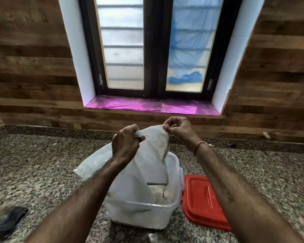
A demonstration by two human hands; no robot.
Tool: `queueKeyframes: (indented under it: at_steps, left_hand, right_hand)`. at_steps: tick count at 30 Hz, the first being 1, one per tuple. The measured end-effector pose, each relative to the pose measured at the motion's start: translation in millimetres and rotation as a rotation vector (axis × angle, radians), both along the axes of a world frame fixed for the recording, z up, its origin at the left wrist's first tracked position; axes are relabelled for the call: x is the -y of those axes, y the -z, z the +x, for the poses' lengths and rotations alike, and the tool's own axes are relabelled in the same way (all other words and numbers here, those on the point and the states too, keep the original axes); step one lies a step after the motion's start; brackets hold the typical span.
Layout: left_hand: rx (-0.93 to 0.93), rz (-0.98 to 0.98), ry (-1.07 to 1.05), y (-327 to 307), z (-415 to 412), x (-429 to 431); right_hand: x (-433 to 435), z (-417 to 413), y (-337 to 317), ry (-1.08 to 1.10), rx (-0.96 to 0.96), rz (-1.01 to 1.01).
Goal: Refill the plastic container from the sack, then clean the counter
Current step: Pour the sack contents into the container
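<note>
A translucent white plastic container stands open on the granite counter, with pale powder or grain lying in its bottom. A white woven sack is held upturned above it, its lower part hanging inside the container. My left hand grips the sack's raised end on the left. My right hand pinches the sack's top corner on the right. Some pale powder clings inside the sack near the top. A folded part of the sack sticks out to the left, behind my left forearm.
The container's red lid lies flat on the counter just right of it. A dark cloth lies at the counter's front left. A little white spill sits in front of the container. Behind are a wood-panelled wall and a window with a pink sill.
</note>
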State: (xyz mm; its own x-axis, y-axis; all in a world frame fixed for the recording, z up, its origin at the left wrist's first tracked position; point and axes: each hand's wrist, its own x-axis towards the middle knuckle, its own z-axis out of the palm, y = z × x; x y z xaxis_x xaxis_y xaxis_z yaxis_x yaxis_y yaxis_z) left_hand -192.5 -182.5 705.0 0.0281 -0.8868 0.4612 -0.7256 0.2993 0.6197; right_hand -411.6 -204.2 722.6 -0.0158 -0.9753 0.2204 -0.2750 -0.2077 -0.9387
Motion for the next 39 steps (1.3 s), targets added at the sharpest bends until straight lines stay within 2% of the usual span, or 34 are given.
queueKeyframes:
  at_steps: [3, 5, 7, 8, 9, 10, 11, 13, 15, 21, 25, 29, 30, 33, 34, 36, 39]
  left_hand:
    - [0.130, -0.050, -0.011, -7, 6, 3]
    - [0.208, -0.048, 0.001, -11, 8, 5]
    - [0.263, -0.046, 0.021, -10, 6, 4]
    - [0.277, -0.045, 0.030, -7, 4, 4]
    - [0.268, -0.039, 0.037, -4, 2, 3]
    - [0.237, -0.031, 0.040, -2, 1, 3]
    - [0.194, -0.018, 0.034, 0, 1, 3]
    - [0.105, 0.017, 0.004, 1, 4, 5]
    - [0.034, 0.059, -0.018, 1, 9, 8]
    - [-0.047, 0.096, -0.061, -3, 8, 12]
    - [-0.091, 0.112, -0.009, 4, 6, 12]
    - [-0.159, 0.131, 0.047, 6, 14, 15]
    - [-0.178, 0.127, 0.043, 5, 16, 15]
    - [-0.166, 0.098, 0.016, 7, 19, 13]
    - [-0.155, 0.086, 0.009, 7, 18, 12]
    - [-0.133, 0.057, 0.001, 7, 18, 10]
    - [-0.077, 0.008, 0.017, 5, 13, 6]
  right_hand:
    - [0, 7, -8, -0.026, 0.176, 0.036]
    - [3, 7, -4, -0.030, 0.214, 0.068]
    - [6, 8, 8, 0.069, 0.078, 0.019]
    - [9, 9, 15, 0.166, -0.076, -0.047]
    - [10, 12, 19, 0.263, -0.210, -0.123]
    - [11, 13, 23, 0.322, -0.248, -0.172]
    - [9, 16, 21, 0.310, -0.160, -0.168]
    - [5, 17, 16, 0.140, 0.176, 0.004]
    - [4, 8, 20, 0.085, 0.294, 0.056]
    - [-7, 10, 45, -0.086, 0.197, 0.115]
    - [-6, 19, 50, 0.012, 0.047, 0.029]
    - [-7, 13, 55, -0.064, 0.222, 0.055]
    - [-8, 12, 56, -0.052, 0.158, 0.045]
    - [-5, 10, 68, 0.077, -0.412, 0.028]
    - [-5, 9, 74, 0.077, -0.491, 0.062]
    - [-8, 8, 82, 0.040, -0.401, 0.111]
    - [-15, 12, 73, -0.080, 0.070, 0.124]
